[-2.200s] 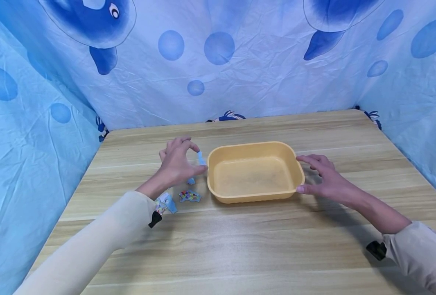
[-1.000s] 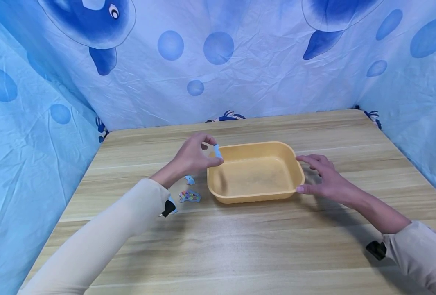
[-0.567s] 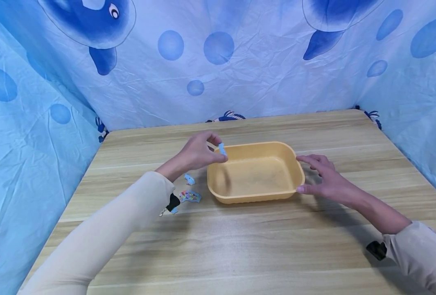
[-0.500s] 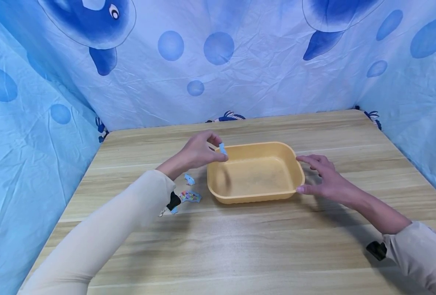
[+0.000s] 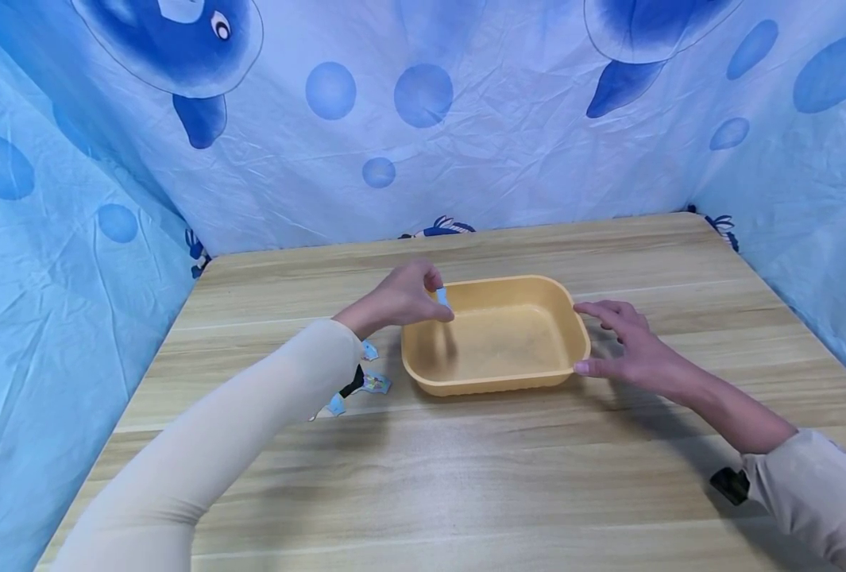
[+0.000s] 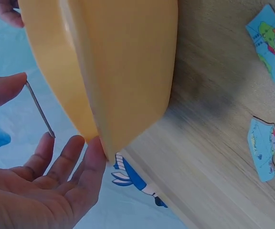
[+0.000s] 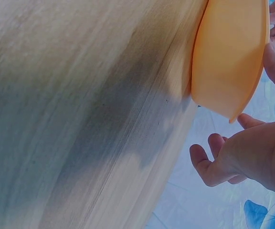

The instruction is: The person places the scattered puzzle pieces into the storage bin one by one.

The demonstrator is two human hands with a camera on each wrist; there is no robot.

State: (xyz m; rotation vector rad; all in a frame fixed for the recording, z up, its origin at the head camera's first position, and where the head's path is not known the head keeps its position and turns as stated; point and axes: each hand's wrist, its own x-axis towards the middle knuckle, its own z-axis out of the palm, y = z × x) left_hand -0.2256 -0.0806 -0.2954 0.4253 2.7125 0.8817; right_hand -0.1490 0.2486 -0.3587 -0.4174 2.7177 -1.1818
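My left hand (image 5: 403,295) pinches a small light-blue map puzzle piece (image 5: 442,296) between thumb and finger, over the left end of a yellow plastic basin (image 5: 496,387). Seen edge-on in the left wrist view, the held puzzle piece (image 6: 41,110) is a thin line; other fingertips touch or nearly touch the basin's rim. No pieces show inside the basin. At its right end, my right hand (image 5: 626,349) rests thumb and forefinger against the rim, fingers spread; its remaining fingers hang loosely bent in the right wrist view.
Left of the basin lie several more puzzle pieces: a small one (image 5: 370,350), a multicoloured one (image 5: 376,383) and a blue one (image 5: 336,405), partly covered by the left sleeve (image 5: 272,397). A blue whale-print curtain (image 5: 365,199) stands behind the wooden table (image 5: 508,492).
From left of the basin, my left hand has carried the puzzle piece rightward over the basin's left end, and lately slightly lower. The right hand and the basin have stayed put.
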